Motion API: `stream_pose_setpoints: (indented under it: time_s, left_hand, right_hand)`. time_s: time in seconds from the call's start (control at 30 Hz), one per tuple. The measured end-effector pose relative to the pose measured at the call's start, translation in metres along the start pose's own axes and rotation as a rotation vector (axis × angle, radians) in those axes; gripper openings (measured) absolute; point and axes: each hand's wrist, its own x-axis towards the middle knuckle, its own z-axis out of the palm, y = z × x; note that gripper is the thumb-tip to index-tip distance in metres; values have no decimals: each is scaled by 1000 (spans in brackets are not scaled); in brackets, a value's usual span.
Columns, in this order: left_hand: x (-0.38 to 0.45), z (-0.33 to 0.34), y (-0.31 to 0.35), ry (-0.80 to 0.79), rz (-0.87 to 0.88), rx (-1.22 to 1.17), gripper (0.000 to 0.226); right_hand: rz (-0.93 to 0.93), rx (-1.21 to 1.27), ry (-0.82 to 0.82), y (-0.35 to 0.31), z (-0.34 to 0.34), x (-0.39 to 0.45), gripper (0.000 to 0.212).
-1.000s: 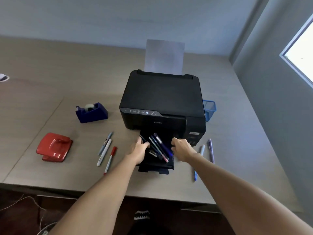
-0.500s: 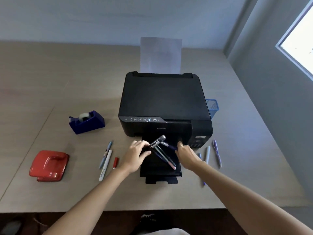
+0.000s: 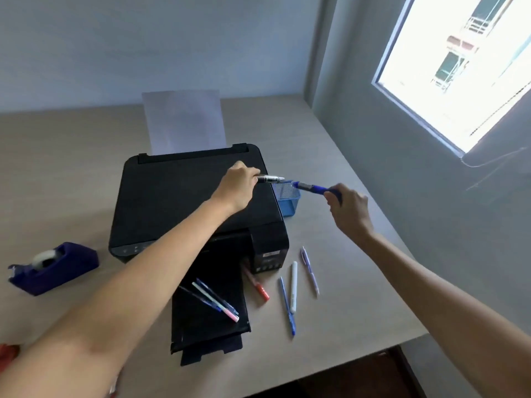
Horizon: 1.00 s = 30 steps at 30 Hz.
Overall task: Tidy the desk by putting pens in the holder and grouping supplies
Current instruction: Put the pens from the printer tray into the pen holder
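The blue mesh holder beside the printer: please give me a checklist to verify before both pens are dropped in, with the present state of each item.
1. Left hand grips the silver and black pen: ok.
2. Right hand grips the blue pen: ok.
3. Blue mesh holder upright, opening free: ok.
4. Pen tips over the opening: ok, roughly.
5. Pens tilted down to slide in: not ok, nearly level.
6. Holder's depth for the pens: cannot tell.

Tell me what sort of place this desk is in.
Probably a home office or small workroom: a black printer loaded with paper, a tape dispenser, and loose pens on a wooden desk beside a window.
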Motion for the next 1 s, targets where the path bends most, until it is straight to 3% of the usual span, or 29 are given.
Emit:
stream_pose_setpoints:
  time_s: [0.17,0.5,0.7,0.9,1.0]
  left_hand:
    - [59,51,37,-102,-49,202,13]
    - [97,110,49,-283,-89,459,26]
    - [92,107,42,-225,-63,408,29]
    - [38,66,57,-10,-29,129,13]
    - [-29,67,63,-158,-38,50,11]
  right_hand:
    - [83,-19,-106,21,41,61,23]
    - [32,-28,-361,38,92,105,17]
    - [-6,-18,-377,40,87,103,38]
    - [56,93,-273,52,62,71,25]
    - [100,-39,-410,76,70,25,25]
